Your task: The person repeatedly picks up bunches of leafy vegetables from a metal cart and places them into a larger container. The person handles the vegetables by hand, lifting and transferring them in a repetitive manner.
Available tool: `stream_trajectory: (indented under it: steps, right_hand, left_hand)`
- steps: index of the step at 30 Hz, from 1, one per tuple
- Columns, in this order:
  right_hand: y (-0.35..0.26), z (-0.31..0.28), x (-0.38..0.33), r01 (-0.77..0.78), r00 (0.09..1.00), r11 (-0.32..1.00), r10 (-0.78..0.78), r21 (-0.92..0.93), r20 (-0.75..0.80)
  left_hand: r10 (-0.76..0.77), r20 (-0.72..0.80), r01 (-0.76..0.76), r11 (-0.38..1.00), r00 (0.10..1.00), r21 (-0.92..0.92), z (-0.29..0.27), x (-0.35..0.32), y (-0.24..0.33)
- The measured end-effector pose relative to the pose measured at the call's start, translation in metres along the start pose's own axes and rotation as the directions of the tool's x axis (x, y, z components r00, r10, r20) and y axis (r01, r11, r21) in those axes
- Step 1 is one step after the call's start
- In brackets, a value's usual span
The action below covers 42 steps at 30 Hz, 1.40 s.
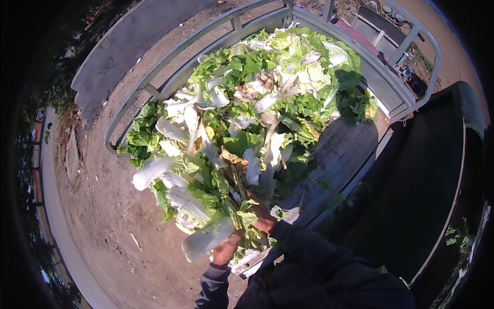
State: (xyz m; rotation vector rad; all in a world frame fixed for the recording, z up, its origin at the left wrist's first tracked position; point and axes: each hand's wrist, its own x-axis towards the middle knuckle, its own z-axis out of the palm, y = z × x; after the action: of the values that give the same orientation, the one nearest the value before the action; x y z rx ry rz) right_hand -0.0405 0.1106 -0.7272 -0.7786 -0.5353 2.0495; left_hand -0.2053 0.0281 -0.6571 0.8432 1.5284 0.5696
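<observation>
A big armful of green and white cabbage leaves (206,170) is held up in front of me. My left hand (226,250) grips it from below, closed around thick white stalks. My right hand (263,219) clutches the bunch on its right side, fingers half buried in leaves. Behind the armful lies a large heap of the same leaves (288,77) on the bed of a small cart (345,149). Some leaves are yellowed or brown.
A grey metal rail (170,62) runs around the cart bed. Vehicle controls (386,26) sit at the far end. Bare dirt ground (108,206) lies to the left, with a concrete kerb (56,216). Deep shadow covers the right side.
</observation>
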Motion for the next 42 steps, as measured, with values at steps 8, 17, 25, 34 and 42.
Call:
stream_trajectory:
  steps: [8,17,25,34,42]
  right_hand:
    - [0.042,0.039,-0.043,0.174,0.981,0.695,-0.065,-0.697,0.180]
    - [0.032,0.073,-0.058,0.091,0.996,0.837,-0.080,-0.540,0.044]
    - [0.012,0.049,-0.073,0.648,0.688,0.330,-0.640,-0.686,0.342]
    - [-0.127,-0.006,-0.168,0.489,0.614,0.269,-0.782,-0.830,0.108]
    - [-0.328,-0.004,-0.545,0.911,0.051,0.203,-0.920,-0.360,-0.389]
  left_hand:
    - [-0.144,-0.228,0.088,0.967,0.963,-0.237,-0.046,-0.071,-0.012]
    - [0.079,-0.160,-0.114,0.969,0.984,-0.221,-0.046,-0.104,0.051]
    - [0.131,-0.102,-0.148,0.973,0.986,-0.176,-0.025,-0.094,0.077]
    - [0.198,0.237,-0.216,0.975,0.951,0.052,0.096,-0.083,0.193]
    - [0.423,0.901,-0.669,0.643,-0.097,-0.374,0.411,-0.231,0.371]
